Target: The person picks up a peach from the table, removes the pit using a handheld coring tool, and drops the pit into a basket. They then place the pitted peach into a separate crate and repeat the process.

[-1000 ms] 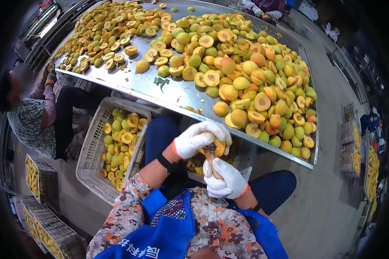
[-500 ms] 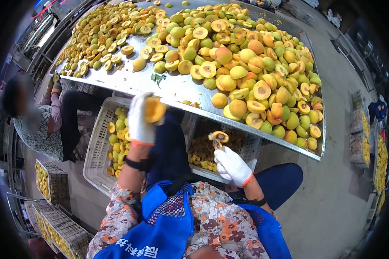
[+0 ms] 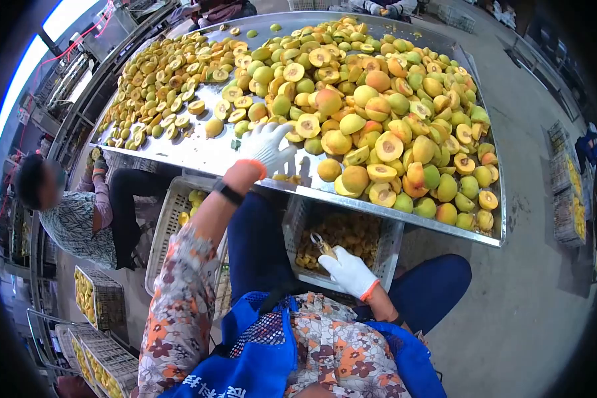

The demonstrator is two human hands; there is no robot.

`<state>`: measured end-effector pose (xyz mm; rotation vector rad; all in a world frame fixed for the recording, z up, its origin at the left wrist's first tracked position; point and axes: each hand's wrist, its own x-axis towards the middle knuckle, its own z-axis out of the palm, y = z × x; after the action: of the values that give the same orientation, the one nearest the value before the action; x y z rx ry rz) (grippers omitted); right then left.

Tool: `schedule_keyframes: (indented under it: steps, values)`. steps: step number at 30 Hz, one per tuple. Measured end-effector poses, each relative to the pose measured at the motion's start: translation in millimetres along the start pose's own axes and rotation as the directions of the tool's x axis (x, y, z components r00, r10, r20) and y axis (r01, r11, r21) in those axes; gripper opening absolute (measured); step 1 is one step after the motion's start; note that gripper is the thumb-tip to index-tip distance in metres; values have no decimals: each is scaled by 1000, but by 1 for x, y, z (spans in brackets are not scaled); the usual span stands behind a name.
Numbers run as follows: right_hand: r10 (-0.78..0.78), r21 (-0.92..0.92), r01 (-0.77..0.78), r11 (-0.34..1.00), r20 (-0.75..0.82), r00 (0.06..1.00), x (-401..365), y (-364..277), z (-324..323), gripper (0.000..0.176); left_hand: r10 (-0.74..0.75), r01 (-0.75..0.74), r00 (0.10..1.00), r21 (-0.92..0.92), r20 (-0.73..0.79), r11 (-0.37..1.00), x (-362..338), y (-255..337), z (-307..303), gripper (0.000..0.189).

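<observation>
My left hand [image 3: 266, 147], in a white glove with an orange cuff, reaches over the front of the metal table [image 3: 209, 154]. Its fingers are spread and nothing shows in them. Just beyond lie halved yellow-orange fruits [image 3: 308, 125], heaped with whole-looking ones. Lower down, my right hand [image 3: 350, 270], also gloved, is closed around the handle of a small tool with a looped metal tip [image 3: 322, 244]. The tool is above a crate [image 3: 395, 242] holding brownish pits and scraps.
A pale crate [image 3: 158, 245] with yellow fruit stands left of my legs, partly behind my left arm. A co-worker [image 3: 73, 205] sits at the left. More fruit crates [image 3: 99, 298] are at lower left and at right [image 3: 567, 215]. Other people sit beyond the table.
My left hand has moved up and right to the table, and the fruit half it held is gone. My right hand has lowered; the ring-like fruit piece at the tool's tip no longer shows.
</observation>
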<state>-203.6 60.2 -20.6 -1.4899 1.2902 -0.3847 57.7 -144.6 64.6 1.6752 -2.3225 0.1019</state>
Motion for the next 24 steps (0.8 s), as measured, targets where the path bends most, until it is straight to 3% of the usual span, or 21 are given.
schedule_keyframes:
  steps: [3,6,8,11,13,16,17,18,19,20,21,22,23,24]
  values:
    - [-40,-12,40,999,-26,999,-5,5,0,45,-104,93,986,93,129,991,52,19,13,61]
    - [-52,-39,50,998,-55,997,-12,5,-4,46,-80,74,996,128,42,989,76,20,53,60]
    - [-54,40,57,998,-68,996,-13,9,-7,46,-5,18,998,187,-67,982,83,22,63,48]
    - [-35,70,40,997,-74,997,-13,6,-9,47,-96,101,995,200,-36,974,85,30,55,37]
    - [-73,60,80,995,-120,990,-11,1,-13,44,-130,122,989,-106,-73,987,82,29,45,31]
    - [-111,41,124,991,-237,965,-11,-17,-25,43,-133,33,963,-391,-234,920,62,43,13,29]
    - [-124,17,134,991,-269,955,-13,-29,-36,42,-189,42,953,-510,-238,859,57,41,12,33]
    - [-273,-93,257,962,-397,876,-6,-29,-38,39,-245,48,941,-623,-235,781,51,43,4,36]
    - [-235,33,270,962,-400,886,0,-32,-42,34,-367,140,924,-797,-109,588,41,45,-4,38]
    - [-199,156,279,947,-395,897,5,-40,-47,30,-418,86,906,-936,-69,342,34,45,-3,37]
    - [-180,365,326,872,-381,907,13,-49,-47,21,-447,55,894,-986,-22,159,24,55,-16,37]
    - [-186,355,326,876,-375,908,15,-61,-46,21,-469,16,883,-999,27,-27,16,67,-29,38]
    - [-160,486,324,812,-349,923,12,-83,-45,20,-480,6,877,-1000,20,-30,14,68,-30,38]
    - [-137,607,310,732,-315,939,11,-100,-39,19,-509,-90,861,-981,9,-170,12,68,-31,40]
